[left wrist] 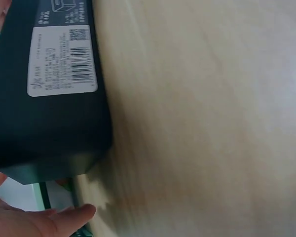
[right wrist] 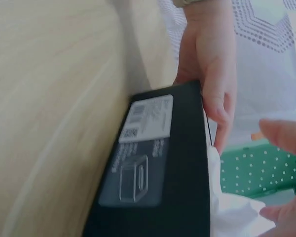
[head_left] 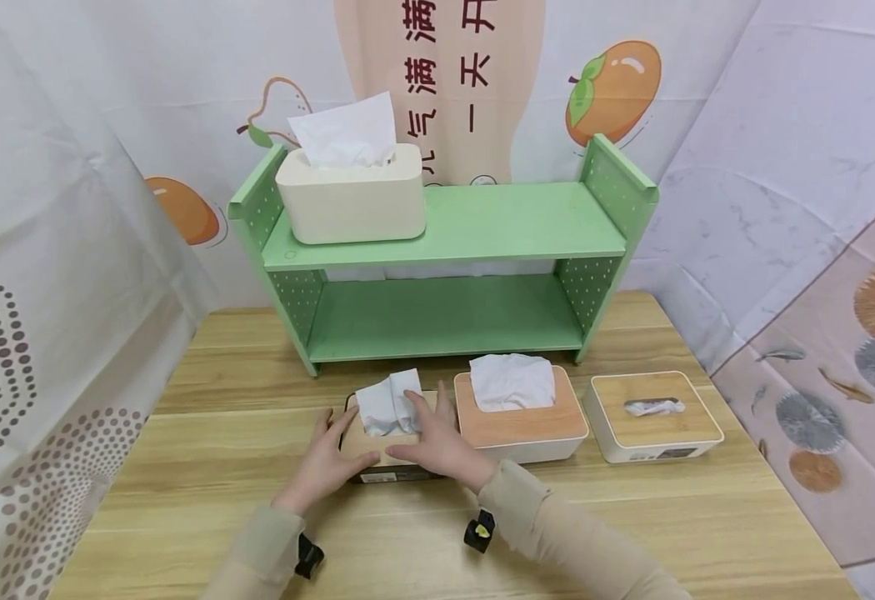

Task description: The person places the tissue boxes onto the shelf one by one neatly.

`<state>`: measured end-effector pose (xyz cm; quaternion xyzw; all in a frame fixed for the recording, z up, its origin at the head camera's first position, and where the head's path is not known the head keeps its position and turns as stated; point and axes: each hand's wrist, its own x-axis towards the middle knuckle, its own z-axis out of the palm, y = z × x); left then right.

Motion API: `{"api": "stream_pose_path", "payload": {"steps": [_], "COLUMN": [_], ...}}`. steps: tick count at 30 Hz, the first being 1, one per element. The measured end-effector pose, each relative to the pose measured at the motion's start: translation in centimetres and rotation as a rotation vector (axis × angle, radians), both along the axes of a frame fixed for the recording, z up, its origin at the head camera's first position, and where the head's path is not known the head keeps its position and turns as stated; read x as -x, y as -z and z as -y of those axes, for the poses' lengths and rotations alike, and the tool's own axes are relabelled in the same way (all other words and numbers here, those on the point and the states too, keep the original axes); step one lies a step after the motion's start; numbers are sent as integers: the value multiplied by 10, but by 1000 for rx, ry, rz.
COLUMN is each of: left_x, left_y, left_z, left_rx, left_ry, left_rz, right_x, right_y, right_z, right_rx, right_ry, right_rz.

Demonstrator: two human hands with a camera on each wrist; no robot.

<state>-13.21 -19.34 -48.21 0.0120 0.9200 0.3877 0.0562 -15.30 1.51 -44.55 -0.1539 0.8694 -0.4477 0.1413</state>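
A black tissue box (left wrist: 49, 118) with a light wooden lid (head_left: 362, 440) stands on the table, its labelled side facing the person. White tissue (head_left: 387, 407) sticks up from its slot. My left hand (head_left: 319, 468) is at the box's left end, thumb over the lid and fingers spread beside the end. In the left wrist view one finger (left wrist: 74, 220) shows apart from the box's corner. Over the right part of the lid is my right hand (head_left: 441, 442), fingers spread, with its fingertips close by the tissue.
Right of the black box stand a white tissue box with an orange-brown lid (head_left: 516, 425) and another with a bamboo lid (head_left: 658, 408). Behind them is a green two-tier shelf (head_left: 445, 317), bearing a cream tissue box (head_left: 355, 204) on its upper left. Printed cloth (head_left: 55, 167) hangs around.
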Motion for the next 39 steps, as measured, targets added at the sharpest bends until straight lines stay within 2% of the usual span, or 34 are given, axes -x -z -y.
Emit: {"api": "stream_pose_path", "payload": {"steps": [9,15,21,30,34,39], "left_x": [-1,-6,-5,-10,-11,-11], "left_y": [6,8,7,6,9,13], "left_z": [3,14,17,19,22,26], "left_rx": [-22,-73,-93,-120,-102,-75], "left_ry": [10,-42,-33,-46,-26,20], "left_rz": [-2,23,-5,-1,14,44], "right_x": [-6,-8,-10,-6,-7,-8], "right_y": [3,12,18,27,32,37], "right_z": [5,10,11,6,4,3], "right_rx": [6,-9,-7,-9,-33,-4], "right_ry": [55,68,90,59,47,61], "right_rz": [-15,-36,19,64,57,47]}}
